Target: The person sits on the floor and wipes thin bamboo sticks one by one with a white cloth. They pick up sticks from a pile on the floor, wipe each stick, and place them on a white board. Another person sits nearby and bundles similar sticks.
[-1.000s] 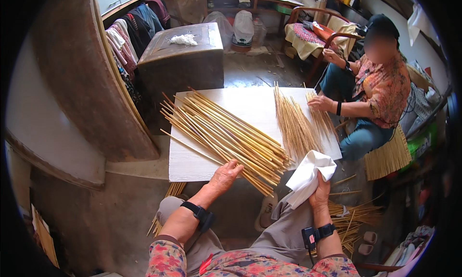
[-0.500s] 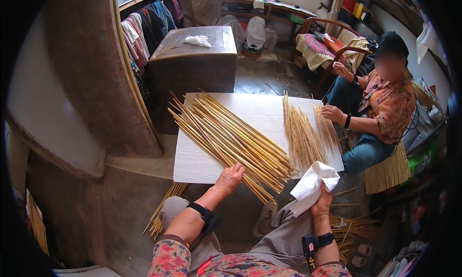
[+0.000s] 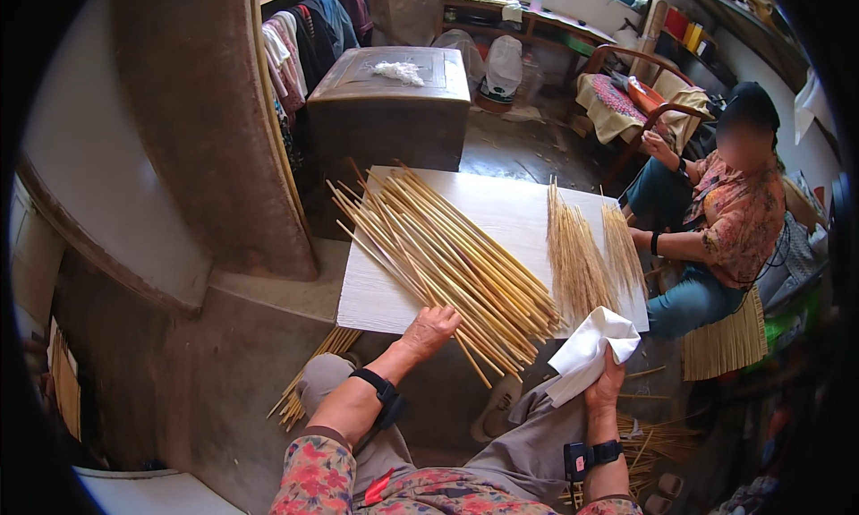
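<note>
The left hand (image 3: 431, 329) rests with fingers curled loosely on the near end of a fanned bundle of long pale yellow bamboo sticks (image 3: 447, 251) at frame centre. Lower right, the right hand (image 3: 607, 385) clasps a crumpled white cloth (image 3: 591, 349). Both lie at the near edge of the low white wooden table (image 3: 501, 211).

A white desk (image 3: 501, 212) carries a fanned heap of long pale bamboo sticks (image 3: 447, 255), running from its far left to its near right edge. The left hand (image 3: 431, 329) rests on the near ends of these sticks at the desk's near edge. The right hand (image 3: 607, 385), just off the near right corner, grips a crumpled white cloth (image 3: 591, 349). Two thinner bundles of sticks (image 3: 586, 255) lie to the right. A seated person (image 3: 716, 238) is at the desk's right side. A dark wooden chest (image 3: 389, 103) stands beyond the desk.
</note>
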The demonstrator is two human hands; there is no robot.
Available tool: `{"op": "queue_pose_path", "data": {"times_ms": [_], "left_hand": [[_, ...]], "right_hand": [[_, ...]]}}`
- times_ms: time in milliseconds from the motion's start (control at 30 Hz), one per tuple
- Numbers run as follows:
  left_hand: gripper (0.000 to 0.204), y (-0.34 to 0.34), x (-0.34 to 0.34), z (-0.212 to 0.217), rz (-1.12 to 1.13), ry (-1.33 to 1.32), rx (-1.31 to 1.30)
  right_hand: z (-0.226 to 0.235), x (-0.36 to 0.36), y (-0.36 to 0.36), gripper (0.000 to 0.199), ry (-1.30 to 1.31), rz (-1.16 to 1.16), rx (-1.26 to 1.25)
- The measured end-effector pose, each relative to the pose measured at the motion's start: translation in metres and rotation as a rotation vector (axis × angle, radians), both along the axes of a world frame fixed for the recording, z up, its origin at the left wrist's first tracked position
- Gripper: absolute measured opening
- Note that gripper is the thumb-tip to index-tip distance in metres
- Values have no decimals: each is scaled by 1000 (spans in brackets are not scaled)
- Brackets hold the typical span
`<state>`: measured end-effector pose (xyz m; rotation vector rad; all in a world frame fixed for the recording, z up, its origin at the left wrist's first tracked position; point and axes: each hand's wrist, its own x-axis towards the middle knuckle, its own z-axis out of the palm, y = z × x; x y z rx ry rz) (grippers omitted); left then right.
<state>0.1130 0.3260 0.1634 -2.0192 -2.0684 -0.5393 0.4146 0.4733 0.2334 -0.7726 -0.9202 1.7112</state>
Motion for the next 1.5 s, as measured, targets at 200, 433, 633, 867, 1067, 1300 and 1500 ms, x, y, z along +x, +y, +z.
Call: {"op": "queue_pose_path", "data": {"times_ms": [200,433,633,867,1067,1300,1500], "left_hand": [[6,-11,0,10,45,-11,15],[13,-25,0,13,107,-29,80],[20,-46,0,40,69,-70,191],[24,-95,3,83,178,-98,228],[22,-130,6,105,135,-143,249],[25,-134,54,153,-173,-164,312],[21,-146,91,172,-276,-933,-82]], "right_hand": [[-2,-1,0,37,-5,12,-6],[-4,-1,3,35,-19,14,15],[-3,-3,4,37,1,62,67],[-1,-6,4,38,3,117,108],[-10,-12,5,37,-8,159,121],[35,-58,-62,38,-15,486,64],[67,-127,-141,48,202,894,-100]]}}
